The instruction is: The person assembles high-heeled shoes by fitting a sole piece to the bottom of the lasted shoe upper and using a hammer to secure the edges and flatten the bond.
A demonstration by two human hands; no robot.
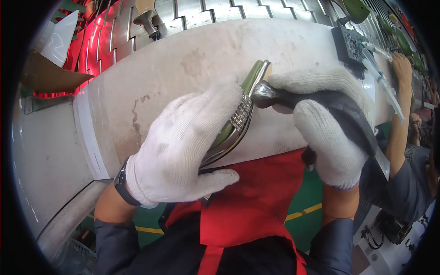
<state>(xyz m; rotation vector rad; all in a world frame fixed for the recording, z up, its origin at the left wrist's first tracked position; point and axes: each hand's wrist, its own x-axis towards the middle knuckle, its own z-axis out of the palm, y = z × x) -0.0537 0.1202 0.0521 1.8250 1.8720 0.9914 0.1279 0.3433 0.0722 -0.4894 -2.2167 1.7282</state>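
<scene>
At bench edge (105, 151): left hand (183, 146) clasps shoe (233, 123), right hand (330, 133) presses hammer (275, 97)

left hand (181, 146) gloved, grip closed (thumb low); right hand (327, 123) gloved, fist clenched

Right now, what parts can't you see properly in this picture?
Head view only:
- Lower half of the curved green and silver metal piece with a sparkly band: covered by the white-gloved left hand.
- Handle of the dark metal-headed tool: wrapped by the gloved right hand.
- Co-worker's forearm at the right: cut off by the rim.
</scene>
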